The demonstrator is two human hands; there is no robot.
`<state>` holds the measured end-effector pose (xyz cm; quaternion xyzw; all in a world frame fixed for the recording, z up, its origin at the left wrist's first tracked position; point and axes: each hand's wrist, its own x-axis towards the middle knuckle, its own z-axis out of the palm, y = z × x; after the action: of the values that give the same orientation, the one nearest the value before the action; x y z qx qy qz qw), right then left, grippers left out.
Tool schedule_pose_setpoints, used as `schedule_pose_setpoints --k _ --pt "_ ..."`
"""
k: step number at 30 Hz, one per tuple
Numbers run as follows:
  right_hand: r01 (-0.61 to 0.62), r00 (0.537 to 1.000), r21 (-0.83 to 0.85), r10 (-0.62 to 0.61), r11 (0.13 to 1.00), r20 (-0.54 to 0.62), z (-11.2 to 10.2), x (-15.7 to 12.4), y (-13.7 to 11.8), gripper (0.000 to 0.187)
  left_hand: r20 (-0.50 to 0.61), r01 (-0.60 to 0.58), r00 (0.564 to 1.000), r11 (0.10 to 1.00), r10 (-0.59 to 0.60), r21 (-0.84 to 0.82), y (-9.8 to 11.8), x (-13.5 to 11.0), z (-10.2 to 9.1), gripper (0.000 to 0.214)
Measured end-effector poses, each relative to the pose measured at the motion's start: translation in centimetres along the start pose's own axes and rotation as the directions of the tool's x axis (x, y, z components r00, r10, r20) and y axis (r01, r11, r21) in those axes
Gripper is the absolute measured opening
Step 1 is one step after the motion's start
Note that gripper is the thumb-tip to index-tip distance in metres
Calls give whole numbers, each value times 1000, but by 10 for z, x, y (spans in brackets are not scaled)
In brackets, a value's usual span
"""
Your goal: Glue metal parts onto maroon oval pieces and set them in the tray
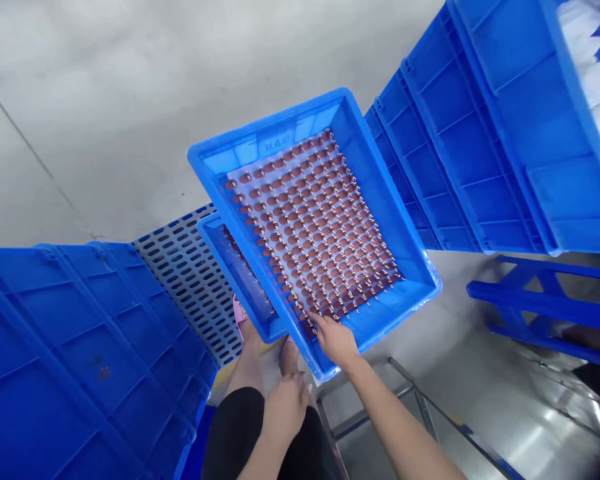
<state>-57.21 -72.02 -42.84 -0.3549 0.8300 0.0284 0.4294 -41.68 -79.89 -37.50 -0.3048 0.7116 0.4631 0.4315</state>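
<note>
A blue plastic crate (275,137) stands tilted in front of me. Inside lies a sheet with neat rows of small reddish-brown oval parts (325,220), each with a thin metal-looking pin or clip. My right hand (336,341) reaches over the crate's near wall, its thumb and index fingertips together at a part in the near left corner. My left hand (286,405) is near my knees, below the crate, with its fingers curled in. Whatever may be inside those fingers is hidden.
Beneath the big crate sits another blue crate (213,233) with similar parts. Stacked blue bins stand at left (80,353) and right (460,127); the right one holds white pieces (597,80). A slotted grey panel (190,267), a metal frame (415,393) and a blue pallet (545,293) are nearby.
</note>
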Motion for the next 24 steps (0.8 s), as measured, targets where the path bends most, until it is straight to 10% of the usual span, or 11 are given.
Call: schedule_pose_setpoints --k 10,24 --pt "35 999 -12 -34 999 41 0 9 -10 38 -55 -20 998 1000 20 -7 -6 3 20 35" --pt "98 987 -21 -99 995 -127 -33 29 -42 37 37 37 999 999 -38 16 16 -8 -6 35"
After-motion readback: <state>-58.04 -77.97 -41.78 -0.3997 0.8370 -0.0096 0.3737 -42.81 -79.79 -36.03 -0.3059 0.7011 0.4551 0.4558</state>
